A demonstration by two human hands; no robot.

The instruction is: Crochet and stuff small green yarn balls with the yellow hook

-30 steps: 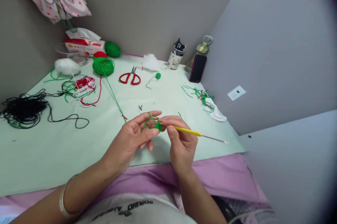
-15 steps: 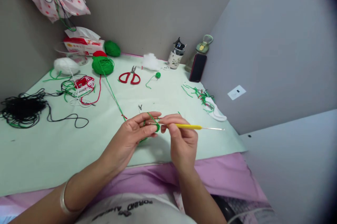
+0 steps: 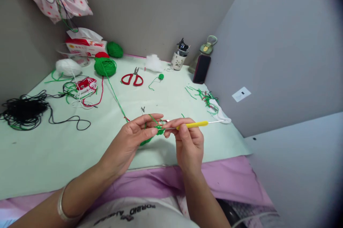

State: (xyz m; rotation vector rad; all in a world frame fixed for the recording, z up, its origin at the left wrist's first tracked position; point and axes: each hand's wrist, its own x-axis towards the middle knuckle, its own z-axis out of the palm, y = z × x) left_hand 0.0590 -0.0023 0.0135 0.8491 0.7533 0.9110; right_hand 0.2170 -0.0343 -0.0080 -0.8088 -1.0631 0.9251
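My left hand (image 3: 131, 142) pinches a small green crochet piece (image 3: 160, 130), with green yarn looped over its fingers. That strand runs back across the table to a green yarn ball (image 3: 105, 66). My right hand (image 3: 187, 142) is closed on a yellow-handled crochet hook (image 3: 194, 124), its metal tip pointing into the green piece and its tail pointing right. Both hands hover just above the near edge of the pale green table (image 3: 166, 99).
Red scissors (image 3: 132, 78), a tiny green ball (image 3: 160, 76), white stuffing (image 3: 154, 63), a cup (image 3: 179, 59), a dark phone (image 3: 201, 69) and a bottle (image 3: 207, 47) lie at the back. A black yarn tangle (image 3: 23, 112), mixed yarn (image 3: 80, 88), white yarn (image 3: 67, 66), a tissue pack (image 3: 84, 45) sit left. Scraps (image 3: 207, 99) lie right.
The crochet hook's tail has swung upward from pointing down-right to nearly level, and my right hand has shifted slightly. My left hand keeps its pinch on the green piece.
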